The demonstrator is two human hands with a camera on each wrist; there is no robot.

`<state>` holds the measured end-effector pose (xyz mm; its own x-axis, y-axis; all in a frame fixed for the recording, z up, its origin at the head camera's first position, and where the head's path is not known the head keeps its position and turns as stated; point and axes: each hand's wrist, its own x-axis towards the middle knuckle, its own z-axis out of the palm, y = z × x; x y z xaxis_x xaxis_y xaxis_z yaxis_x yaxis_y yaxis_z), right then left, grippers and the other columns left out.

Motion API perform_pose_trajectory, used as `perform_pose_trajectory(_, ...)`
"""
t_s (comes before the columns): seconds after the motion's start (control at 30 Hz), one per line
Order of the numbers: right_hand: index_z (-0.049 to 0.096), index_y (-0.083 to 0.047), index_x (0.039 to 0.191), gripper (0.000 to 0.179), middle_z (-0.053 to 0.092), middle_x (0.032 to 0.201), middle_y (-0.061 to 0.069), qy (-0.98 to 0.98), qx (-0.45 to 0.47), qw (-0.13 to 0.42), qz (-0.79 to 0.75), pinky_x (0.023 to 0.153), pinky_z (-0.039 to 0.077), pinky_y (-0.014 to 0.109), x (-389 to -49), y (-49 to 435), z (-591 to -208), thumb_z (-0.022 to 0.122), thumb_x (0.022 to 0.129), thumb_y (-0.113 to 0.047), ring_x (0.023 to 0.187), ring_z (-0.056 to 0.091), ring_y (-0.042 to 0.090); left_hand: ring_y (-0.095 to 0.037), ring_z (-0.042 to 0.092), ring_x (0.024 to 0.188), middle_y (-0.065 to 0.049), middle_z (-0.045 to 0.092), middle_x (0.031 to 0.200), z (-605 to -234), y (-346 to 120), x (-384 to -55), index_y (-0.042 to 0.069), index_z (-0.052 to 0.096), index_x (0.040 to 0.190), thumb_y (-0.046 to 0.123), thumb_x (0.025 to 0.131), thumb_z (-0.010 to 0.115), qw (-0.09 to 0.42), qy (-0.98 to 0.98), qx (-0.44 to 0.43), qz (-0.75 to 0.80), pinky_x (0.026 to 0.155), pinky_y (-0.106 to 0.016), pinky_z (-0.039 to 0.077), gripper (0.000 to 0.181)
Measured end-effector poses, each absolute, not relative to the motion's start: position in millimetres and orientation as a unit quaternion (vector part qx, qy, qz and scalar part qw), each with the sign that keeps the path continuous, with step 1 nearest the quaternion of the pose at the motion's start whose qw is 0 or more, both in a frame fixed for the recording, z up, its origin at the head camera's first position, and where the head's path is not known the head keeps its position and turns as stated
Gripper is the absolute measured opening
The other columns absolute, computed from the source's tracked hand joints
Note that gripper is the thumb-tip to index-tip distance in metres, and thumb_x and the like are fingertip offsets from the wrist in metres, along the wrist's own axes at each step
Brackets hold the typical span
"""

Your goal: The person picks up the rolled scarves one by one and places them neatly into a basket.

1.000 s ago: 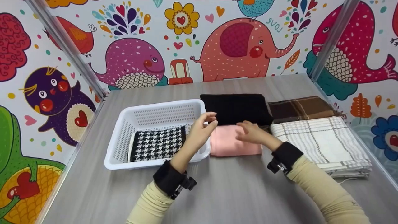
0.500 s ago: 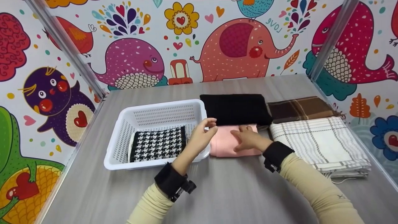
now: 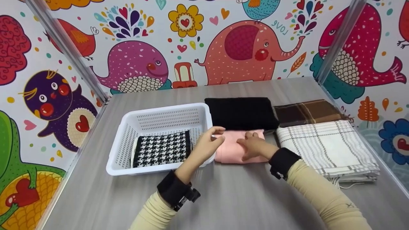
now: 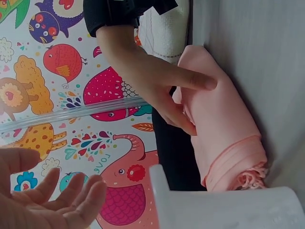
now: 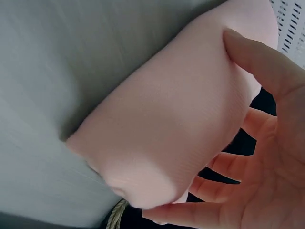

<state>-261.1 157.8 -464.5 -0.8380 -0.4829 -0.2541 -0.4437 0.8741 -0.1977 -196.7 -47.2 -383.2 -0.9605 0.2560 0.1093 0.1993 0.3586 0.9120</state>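
A folded pink scarf (image 3: 228, 151) with a knotted fringe lies on the table, right of a white plastic basket (image 3: 143, 170). My right hand (image 3: 255, 147) grips it. In the right wrist view the thumb presses the top of the scarf (image 5: 152, 109), while the other fingers reach round its far edge, their tips partly hidden. My left hand (image 3: 206, 145) hovers at the basket's right rim with relaxed, slightly bent fingers and holds nothing. A black-and-white houndstooth cloth (image 3: 163, 148) lies folded inside the basket.
Behind the pink scarf is a folded black cloth (image 3: 241, 113). To the right lie a brown plaid cloth (image 3: 310, 111) and a thick white checked cloth (image 3: 322, 147) with loose threads. Printed wall panels (image 3: 188, 41) border the table at the back and sides.
My right hand has come down from above onto the pink scarf and now grips it; the scarf bulges under the fingers. My left hand has stayed near the basket rim, slightly lower.
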Motion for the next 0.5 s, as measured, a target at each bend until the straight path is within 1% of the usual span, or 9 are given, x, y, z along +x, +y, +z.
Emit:
perform_pose_trajectory(0.2, 0.055, -0.013, 0.122, 0.067, 0.046, 0.110, 0.020, 0.952, -0.254, 0.158, -0.064, 0.075, 0.043, 0.049, -248.5, 159.3, -463.7, 0.080, 0.062, -0.030, 0.094, 0.042, 0.036, -0.028, 0.058, 0.095, -0.014, 0.060, 0.112, -385.3, -43.4, -187.7, 0.003, 0.058, 0.114, 0.013, 0.087, 0.053, 0.052, 0.819, 0.151, 0.551, 0.081, -0.034, 0.048, 0.029)
perform_pose_trajectory(0.33, 0.057, -0.012, 0.119, 0.065, 0.046, 0.105, 0.018, 0.947, -0.275, 0.155, -0.062, 0.074, 0.044, 0.050, -233.3, 162.5, -463.3, 0.081, 0.060, -0.025, 0.092, 0.041, 0.035, -0.027, 0.058, 0.094, -0.015, 0.060, 0.112, -386.3, -39.6, -179.8, 0.002, 0.058, 0.114, 0.012, 0.088, 0.053, 0.077, 0.807, 0.172, 0.560, 0.080, -0.032, 0.048, 0.029)
perform_pose_trajectory(0.5, 0.059, -0.012, 0.111, 0.060, 0.048, 0.101, 0.017, 0.940, -0.307, 0.137, -0.052, 0.066, 0.044, 0.046, -208.0, 165.5, -460.6, 0.080, 0.055, -0.022, 0.087, 0.043, 0.034, -0.027, 0.059, 0.094, -0.013, 0.061, 0.111, -390.5, -36.0, -169.6, 0.003, 0.058, 0.113, 0.013, 0.088, 0.054, 0.093, 0.811, 0.197, 0.542, 0.079, -0.031, 0.049, 0.028)
